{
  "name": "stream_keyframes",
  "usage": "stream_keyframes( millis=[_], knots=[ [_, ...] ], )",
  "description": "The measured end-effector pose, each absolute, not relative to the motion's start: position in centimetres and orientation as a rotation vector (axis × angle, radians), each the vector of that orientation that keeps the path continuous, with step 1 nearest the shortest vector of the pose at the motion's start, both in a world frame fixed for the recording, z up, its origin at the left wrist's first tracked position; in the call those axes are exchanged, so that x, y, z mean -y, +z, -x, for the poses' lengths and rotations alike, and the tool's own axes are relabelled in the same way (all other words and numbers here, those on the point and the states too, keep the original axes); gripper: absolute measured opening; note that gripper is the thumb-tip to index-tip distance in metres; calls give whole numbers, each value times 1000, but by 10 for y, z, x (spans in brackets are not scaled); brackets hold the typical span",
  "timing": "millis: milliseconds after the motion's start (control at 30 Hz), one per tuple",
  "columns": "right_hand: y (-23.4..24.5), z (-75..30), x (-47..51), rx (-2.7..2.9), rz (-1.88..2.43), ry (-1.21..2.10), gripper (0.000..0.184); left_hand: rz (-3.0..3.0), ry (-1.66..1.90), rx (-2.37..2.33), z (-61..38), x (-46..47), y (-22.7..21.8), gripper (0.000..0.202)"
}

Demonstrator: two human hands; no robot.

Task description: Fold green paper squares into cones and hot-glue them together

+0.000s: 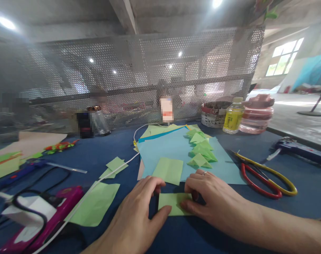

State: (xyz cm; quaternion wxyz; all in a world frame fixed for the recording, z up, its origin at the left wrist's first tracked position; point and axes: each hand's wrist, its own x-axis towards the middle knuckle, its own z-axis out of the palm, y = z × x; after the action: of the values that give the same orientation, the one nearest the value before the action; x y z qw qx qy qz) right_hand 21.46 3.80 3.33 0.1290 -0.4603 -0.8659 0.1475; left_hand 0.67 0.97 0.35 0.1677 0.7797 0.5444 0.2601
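Your left hand (141, 201) is spread, its thumb on the slip's left end and its fingers curled apart from it near the far left corner; your right hand (210, 188) has its thumb on the right end with the fingers bent over the far edge, though you cannot tell whether that grip pinches or only presses. The green paper slip (175, 203) lies flat on the blue surface (118, 141) between your hands, its long axis running left to right from one to the other; the right hand covers more of it. Just beyond is a creased green sheet (168, 170), resting partly on blue paper (162, 144), the nearest thing ahead of your fingertips. Folded green pieces (201, 160) overlap in a row past your right knuckles. Scissors (266, 180) lie farther right, their handles near your forearm, with a glue gun (303, 150) beyond. To your left, a white cable (88, 192) crosses a larger green sheet (96, 204), beside a magenta power strip (67, 199).
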Motion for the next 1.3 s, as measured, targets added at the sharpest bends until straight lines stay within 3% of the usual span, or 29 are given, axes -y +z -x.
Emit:
stream_keyframes(
  millis=[100, 233, 700, 967, 1300],
  knots=[
    [33, -215, -38, 2501, 1340, 439, 8, -2290, 764, -1493, -6, -9, 1, 41],
    [31, -217, -37, 2494, 1316, 418, 15, -2319, 686, -1443, -4, -9, 4, 23],
    [31, -218, -38, 2542, 1297, 445, 18, -2262, 663, -1433, -5, -10, 11, 11],
    [36, -218, -37, 2535, 1360, 515, 19, -2257, 690, -1426, -4, -11, 10, 23],
    [37, -217, -35, 2585, 1387, 422, 16, -2254, 673, -1414, -4, -9, 11, 19]
  ],
)
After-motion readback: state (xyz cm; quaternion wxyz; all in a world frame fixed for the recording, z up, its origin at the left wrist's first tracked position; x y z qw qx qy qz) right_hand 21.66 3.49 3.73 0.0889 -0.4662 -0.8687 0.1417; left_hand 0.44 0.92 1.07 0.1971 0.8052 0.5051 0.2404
